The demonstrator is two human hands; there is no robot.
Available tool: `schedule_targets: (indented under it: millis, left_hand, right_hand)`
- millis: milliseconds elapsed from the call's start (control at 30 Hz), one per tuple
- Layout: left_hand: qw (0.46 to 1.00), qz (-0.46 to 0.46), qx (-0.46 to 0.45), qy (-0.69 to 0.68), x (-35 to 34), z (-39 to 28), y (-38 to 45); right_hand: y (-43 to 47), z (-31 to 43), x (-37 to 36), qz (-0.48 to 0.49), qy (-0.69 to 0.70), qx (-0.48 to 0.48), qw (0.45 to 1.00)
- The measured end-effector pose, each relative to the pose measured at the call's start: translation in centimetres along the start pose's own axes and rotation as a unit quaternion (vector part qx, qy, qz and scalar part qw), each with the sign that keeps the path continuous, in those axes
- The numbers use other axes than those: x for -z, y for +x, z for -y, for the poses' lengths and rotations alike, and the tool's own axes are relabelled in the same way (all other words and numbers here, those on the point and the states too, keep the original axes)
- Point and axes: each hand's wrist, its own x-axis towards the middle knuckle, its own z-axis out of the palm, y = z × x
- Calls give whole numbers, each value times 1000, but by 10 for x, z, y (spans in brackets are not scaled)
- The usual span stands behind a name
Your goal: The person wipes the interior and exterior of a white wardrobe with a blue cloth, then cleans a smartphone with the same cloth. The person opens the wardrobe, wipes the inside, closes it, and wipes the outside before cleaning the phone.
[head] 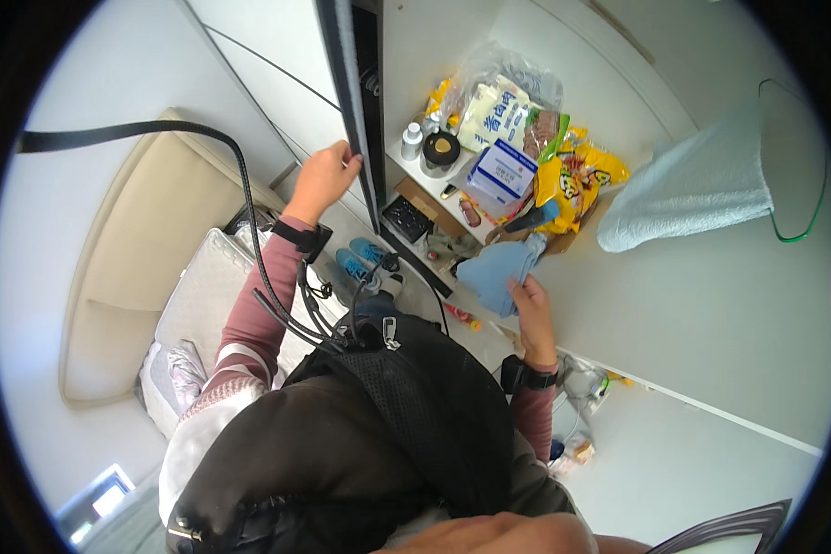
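Observation:
My left hand (pixel 323 176) is at the dark edge of a sliding wardrobe door (pixel 357 131), its fingers curled against that edge. In my right hand (pixel 534 311) is a folded light blue cloth (pixel 495 273), pinched at its near edge and hanging in front of the lower shelf. Above it, a white shelf holds a blue-and-white box (pixel 504 172), yellow snack bags (pixel 573 183), a black-lidded jar (pixel 441 151) and a white bottle (pixel 412 141). A pale blue towel (pixel 692 183) hangs from a wire hanger (pixel 796 239) at the right.
A bed with a cream headboard (pixel 121 266) and a bare mattress (pixel 204 298) is on the left. Blue sneakers (pixel 361 260) stand on the floor below the door. Black cables (pixel 249 187) cross near my left arm. A black basket (pixel 407 218) sits under the shelf.

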Motion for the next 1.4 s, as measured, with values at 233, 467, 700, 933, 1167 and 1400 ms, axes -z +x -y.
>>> schedule_targets:
  millis: [233, 467, 700, 933, 1167, 1400]
  left_hand:
    - [997, 64, -12, -31, -14, -47, -49]
    - [983, 134, -71, -105, -24, -85, -97]
    - [892, 338, -67, -294, -4, -96, -118]
    - [714, 324, -38, -620, 45, -117, -136]
    - [787, 259, -95, -552, 63, -127, -123]
    - [826, 306, -160, -445, 81, -155, -126]
  right_hand:
    - [-31, 37, 3, 122, -127, 69, 982]
    - [-85, 104, 2, 248, -98, 119, 957]
    - [-83, 119, -27, 302, -8, 155, 941]
    - [-65, 123, -46, 343, -39, 174, 922]
    - [-56, 130, -51, 271, -138, 244, 921]
    - [-65, 141, -57, 288, -175, 275, 900]
